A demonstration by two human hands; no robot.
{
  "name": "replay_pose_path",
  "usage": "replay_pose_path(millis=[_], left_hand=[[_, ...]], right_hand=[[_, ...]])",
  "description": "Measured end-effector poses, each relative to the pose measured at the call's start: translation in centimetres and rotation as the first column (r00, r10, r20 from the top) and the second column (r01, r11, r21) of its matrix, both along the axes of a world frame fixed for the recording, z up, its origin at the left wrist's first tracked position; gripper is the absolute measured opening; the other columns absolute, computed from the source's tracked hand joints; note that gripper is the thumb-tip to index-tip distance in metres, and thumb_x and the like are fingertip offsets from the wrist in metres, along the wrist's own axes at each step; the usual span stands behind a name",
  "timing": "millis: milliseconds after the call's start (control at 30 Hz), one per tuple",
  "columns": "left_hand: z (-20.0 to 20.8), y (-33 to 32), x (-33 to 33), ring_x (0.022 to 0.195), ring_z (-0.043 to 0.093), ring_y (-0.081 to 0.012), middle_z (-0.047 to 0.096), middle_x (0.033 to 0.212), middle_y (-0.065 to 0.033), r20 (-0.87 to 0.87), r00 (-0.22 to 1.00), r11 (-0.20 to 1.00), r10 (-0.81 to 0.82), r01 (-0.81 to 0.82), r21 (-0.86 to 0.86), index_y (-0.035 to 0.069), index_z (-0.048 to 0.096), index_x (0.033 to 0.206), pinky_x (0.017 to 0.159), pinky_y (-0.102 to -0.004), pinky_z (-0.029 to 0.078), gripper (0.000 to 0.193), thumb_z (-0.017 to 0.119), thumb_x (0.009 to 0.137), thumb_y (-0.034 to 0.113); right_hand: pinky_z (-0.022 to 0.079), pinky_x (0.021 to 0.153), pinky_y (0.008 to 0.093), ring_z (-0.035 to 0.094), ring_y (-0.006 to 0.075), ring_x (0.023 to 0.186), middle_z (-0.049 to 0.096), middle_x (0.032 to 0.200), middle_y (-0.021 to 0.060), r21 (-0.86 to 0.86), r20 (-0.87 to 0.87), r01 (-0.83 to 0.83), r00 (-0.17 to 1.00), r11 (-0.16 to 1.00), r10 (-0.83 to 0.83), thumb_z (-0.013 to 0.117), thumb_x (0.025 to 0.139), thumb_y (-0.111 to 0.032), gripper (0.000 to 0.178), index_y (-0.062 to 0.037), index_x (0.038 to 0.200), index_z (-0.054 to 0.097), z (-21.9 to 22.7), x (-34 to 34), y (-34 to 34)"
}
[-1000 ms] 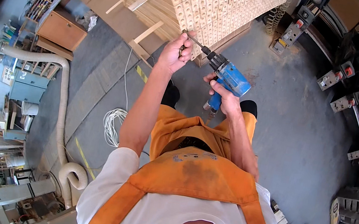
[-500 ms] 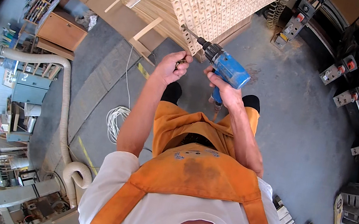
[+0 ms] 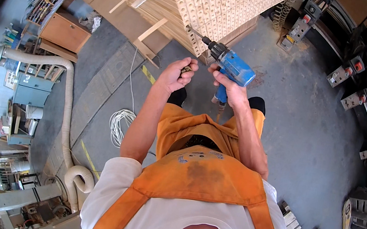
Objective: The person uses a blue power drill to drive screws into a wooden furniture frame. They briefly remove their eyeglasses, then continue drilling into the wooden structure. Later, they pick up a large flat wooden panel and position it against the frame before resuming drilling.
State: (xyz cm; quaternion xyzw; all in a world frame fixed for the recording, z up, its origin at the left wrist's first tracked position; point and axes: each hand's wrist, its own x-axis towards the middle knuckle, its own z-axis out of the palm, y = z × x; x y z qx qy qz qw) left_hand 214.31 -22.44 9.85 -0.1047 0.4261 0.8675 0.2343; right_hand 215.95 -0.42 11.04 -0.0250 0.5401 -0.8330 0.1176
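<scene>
My right hand (image 3: 231, 92) is wrapped around the grip of a blue power drill (image 3: 239, 69). The drill's black chuck points up and left, and its long driver bit (image 3: 195, 32) reaches in front of the near edge of a wooden panel full of round holes (image 3: 219, 7); whether the tip touches the wood I cannot tell. To the left of the drill, my left hand (image 3: 174, 75) is cupped with curled fingers around a few small brass-coloured screws (image 3: 185, 69). Fingers partly hide the screws.
Wooden strips (image 3: 153, 29) lie on the sheet beside the panel. A coil of white cable (image 3: 119, 126) rests on the floor at left, near a ribbed hose (image 3: 68, 110). A wooden cabinet (image 3: 64, 34) stands far left; machines with control boxes (image 3: 355, 65) line the right.
My left hand has turned and its fingers have loosened a little, so more of the screws shows. The drill has stayed almost in place.
</scene>
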Motion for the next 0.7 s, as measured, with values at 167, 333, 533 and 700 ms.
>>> replay_pose_path(millis=[167, 333, 533, 700], left_hand=[[1.2, -0.5, -1.5, 0.057, 0.039, -0.0044, 0.047, 0.077, 0.0008, -0.023, 0.993, 0.990, 0.120, -0.118, 0.080, 0.004, 0.055, 0.110, 0.042, -0.0153, 0.029, 0.025, 0.056, 0.095, 0.024], [3.0, -0.5, -3.2, 0.061, 0.042, -0.0047, 0.049, 0.082, 0.0017, -0.142, 0.956, 0.966, 0.257, -0.257, 0.022, 0.004, 0.055, 0.112, 0.043, -0.0147, 0.031, 0.025, 0.059, 0.094, 0.021], [3.5, -1.1, -3.1, 0.056, 0.042, -0.0035, 0.052, 0.078, -0.0007, -0.190, 0.982, 0.997, 0.016, -0.002, 0.072, 0.000, 0.056, 0.105, 0.042, -0.0150, 0.031, 0.029, 0.058, 0.095, 0.027], [4.9, 0.5, -2.9, 0.054, 0.040, -0.0035, 0.050, 0.076, -0.0004, -0.229, 0.973, 0.979, 0.016, -0.062, -0.196, -0.002, 0.056, 0.104, 0.041, -0.0152, 0.029, 0.031, 0.057, 0.095, 0.028]], right_hand=[[0.047, 0.066, 0.0254, 0.055, 0.0099, 0.074, 0.067, 0.096, 0.0047, 0.173, -0.085, 0.012, 0.996, 0.985, 0.003, 0.068, 0.082, -0.009, 0.024, -0.0048, 0.105, 0.066, 0.8, 0.8, 0.9], [0.047, 0.066, 0.0249, 0.054, 0.0100, 0.071, 0.067, 0.097, 0.0055, 0.039, -0.077, -0.061, 0.995, 0.997, 0.064, 0.069, 0.079, -0.009, 0.026, -0.0047, 0.105, 0.065, 0.3, 2.2, 3.0], [0.048, 0.065, 0.0257, 0.057, 0.0130, 0.075, 0.067, 0.099, 0.0085, -0.065, 0.039, -0.176, 0.983, 0.982, 0.179, 0.070, 0.077, -0.009, 0.031, -0.0042, 0.107, 0.064, -0.7, 2.5, 5.2], [0.048, 0.065, 0.0258, 0.059, 0.0135, 0.080, 0.067, 0.099, 0.0086, -0.075, 0.028, -0.156, 0.987, 0.985, 0.158, 0.071, 0.077, -0.009, 0.031, -0.0041, 0.107, 0.064, -1.6, 2.3, 5.7]])
